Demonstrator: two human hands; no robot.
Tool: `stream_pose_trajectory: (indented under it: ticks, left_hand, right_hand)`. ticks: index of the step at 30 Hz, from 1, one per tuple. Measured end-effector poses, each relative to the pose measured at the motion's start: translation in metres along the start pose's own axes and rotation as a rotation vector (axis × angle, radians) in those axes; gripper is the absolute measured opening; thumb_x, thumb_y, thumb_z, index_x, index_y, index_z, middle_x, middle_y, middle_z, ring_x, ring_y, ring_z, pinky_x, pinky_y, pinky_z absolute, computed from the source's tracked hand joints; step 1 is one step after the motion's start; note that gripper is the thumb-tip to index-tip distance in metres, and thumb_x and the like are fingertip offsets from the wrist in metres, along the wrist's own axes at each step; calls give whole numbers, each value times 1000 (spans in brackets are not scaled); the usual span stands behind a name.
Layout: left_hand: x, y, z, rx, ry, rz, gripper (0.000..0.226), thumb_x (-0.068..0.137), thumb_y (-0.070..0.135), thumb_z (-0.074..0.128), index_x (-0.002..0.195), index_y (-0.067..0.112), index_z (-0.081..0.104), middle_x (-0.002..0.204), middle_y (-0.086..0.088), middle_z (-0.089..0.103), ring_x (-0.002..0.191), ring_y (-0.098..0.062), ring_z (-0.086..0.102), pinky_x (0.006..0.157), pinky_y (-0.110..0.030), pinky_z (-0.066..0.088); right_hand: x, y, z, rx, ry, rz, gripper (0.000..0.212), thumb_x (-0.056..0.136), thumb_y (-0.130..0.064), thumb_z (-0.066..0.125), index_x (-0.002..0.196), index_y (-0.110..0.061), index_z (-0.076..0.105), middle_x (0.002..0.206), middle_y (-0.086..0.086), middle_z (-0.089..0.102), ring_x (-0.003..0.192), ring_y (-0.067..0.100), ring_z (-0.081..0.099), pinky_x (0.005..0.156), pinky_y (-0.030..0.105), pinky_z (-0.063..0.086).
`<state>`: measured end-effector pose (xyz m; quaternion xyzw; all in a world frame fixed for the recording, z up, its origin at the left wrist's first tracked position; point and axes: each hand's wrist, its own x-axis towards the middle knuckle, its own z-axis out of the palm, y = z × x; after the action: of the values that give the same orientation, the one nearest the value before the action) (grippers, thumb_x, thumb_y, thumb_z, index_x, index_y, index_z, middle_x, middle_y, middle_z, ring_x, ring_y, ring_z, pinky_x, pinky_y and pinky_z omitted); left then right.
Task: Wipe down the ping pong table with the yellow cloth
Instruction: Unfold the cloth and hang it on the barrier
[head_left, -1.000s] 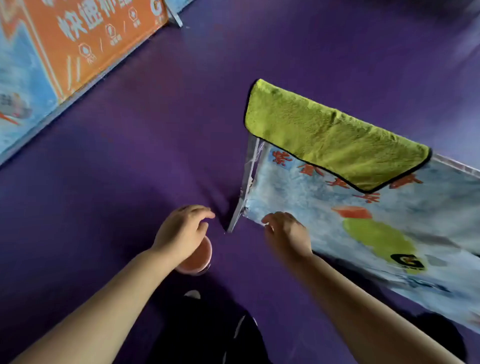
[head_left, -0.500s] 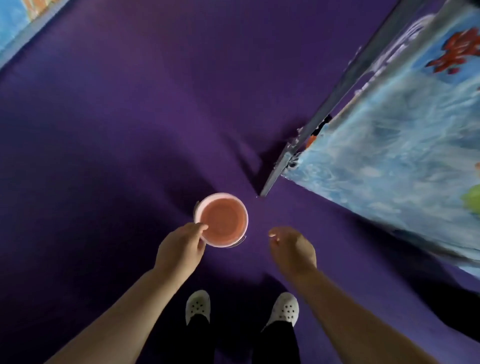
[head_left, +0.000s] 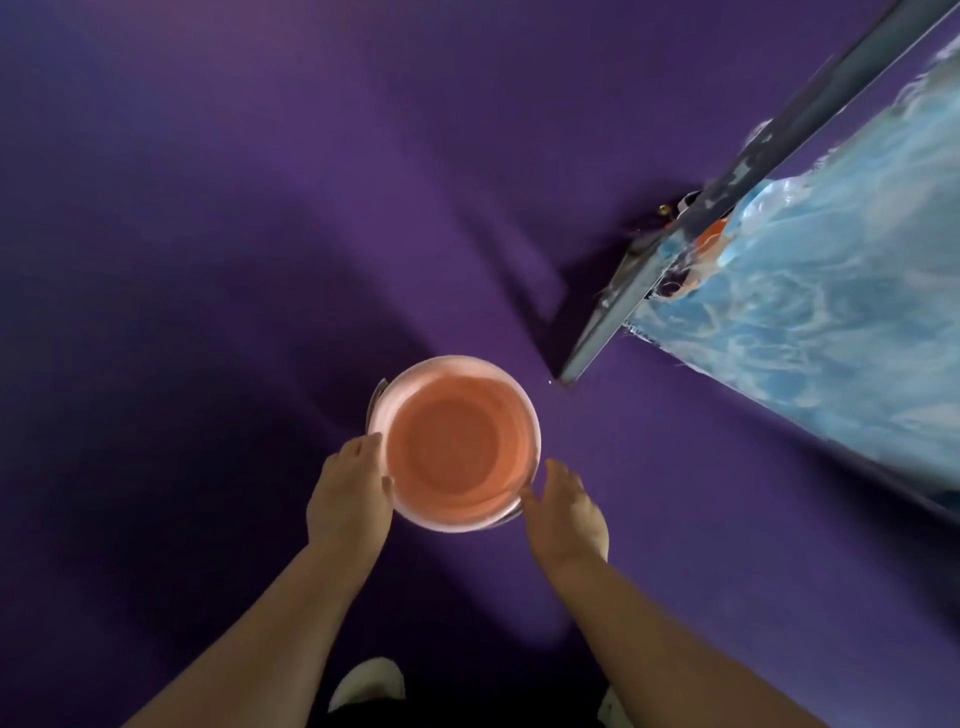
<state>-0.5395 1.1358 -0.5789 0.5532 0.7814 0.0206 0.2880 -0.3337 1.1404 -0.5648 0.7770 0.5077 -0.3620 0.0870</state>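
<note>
Purple floor (head_left: 249, 218), left hand (head_left: 349, 496), right hand (head_left: 569, 512) flanking pink bucket (head_left: 460, 447), blue barrier (head_left: 831, 332)

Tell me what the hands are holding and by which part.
Nothing is plainly held. The left hand touches the pink bucket at its left rim; whether it grips cannot be told. The right hand, open, is beside the right rim.
</note>
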Motion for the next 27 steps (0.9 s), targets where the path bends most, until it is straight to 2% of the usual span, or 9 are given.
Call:
stream_pose_trajectory:
  ticks: [4, 6, 9, 12, 15, 23, 27]
  left_hand:
    - [19, -7, 20, -168, 32, -68, 43, 89, 11, 56, 129, 13, 41, 110, -1, 59, 91, -18, 60, 73, -32, 48]
    - [24, -6, 25, -198, 55, -137, 34, 92, 13, 52, 124, 8, 46, 108, -7, 60, 87, -21, 61, 73, -35, 49]
    - [31, -6, 28, -120, 58, -145, 13, 91, 11, 47, 100, 9, 55, 89, -7, 57, 68, -15, 53, 59, -29, 41]
    - [36, -5, 32, -98, 66, -172, 11, 88, 9, 50, 96, 7, 57, 85, -7, 59, 62, -15, 55, 50, -24, 37]
    - [33, 5, 39, -155, 52, -188, 9, 82, 6, 54, 90, 6, 59, 79, -8, 62, 55, -15, 56, 40, -20, 34]
    - [20, 71, 69, -165, 37, -42, 10, 78, 10, 50, 82, 9, 59, 75, -6, 62, 52, -14, 55, 38, -20, 30]
    - [9, 124, 86, -200, 7, 31, 8, 77, 8, 50, 78, 11, 58, 74, -1, 60, 56, -13, 55, 41, -20, 30]
  right_hand:
    - [23, 2, 25, 26, -18, 37, 33, 99, -41, 48, 116, -14, 47, 111, 3, 64, 99, 26, 63, 68, 30, 39]
    - [27, 2, 31, 55, -2, 44, 31, 98, -40, 51, 110, -12, 48, 104, 3, 65, 96, 27, 63, 66, 30, 39]
    - [29, 1, 34, 155, 29, 61, 21, 97, -30, 54, 102, -11, 48, 101, 5, 65, 92, 26, 62, 65, 28, 37]
    - [33, 3, 29, 193, 45, 73, 14, 96, -21, 50, 102, -8, 51, 100, 6, 64, 90, 26, 60, 66, 27, 36]
    - [37, 15, 22, 233, 66, 103, 2, 94, -14, 46, 93, -12, 46, 91, 3, 60, 78, 22, 51, 65, 28, 35]
    - [44, 89, -11, 231, 176, 148, 11, 93, -19, 51, 90, -12, 42, 71, -6, 44, 71, 21, 48, 62, 29, 35]
    - [52, 133, -39, 243, 230, 185, 13, 93, -19, 51, 91, -12, 41, 74, -4, 47, 71, 22, 48, 62, 30, 35]
